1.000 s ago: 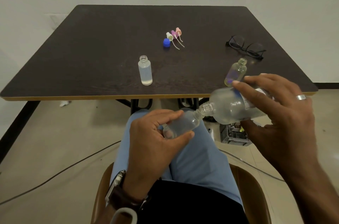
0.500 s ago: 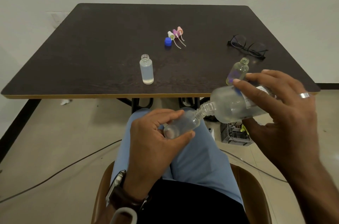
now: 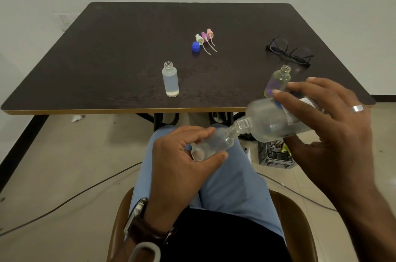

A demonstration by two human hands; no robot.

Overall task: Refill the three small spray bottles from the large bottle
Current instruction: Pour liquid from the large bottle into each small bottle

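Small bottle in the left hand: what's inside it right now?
The small bottle, tilted in the left hand, shows a little clear liquid pooled near its base. The large bottle has its neck at the mouth. Fingers cover part of the wall, so the exact level is unclear.

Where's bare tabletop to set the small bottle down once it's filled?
The near-centre strip between the uncapped small bottle and the greenish bottle is bare. So is the whole left half of the table. It is crowded mid-table around the spray heads and blue cap, and at the right by the glasses.
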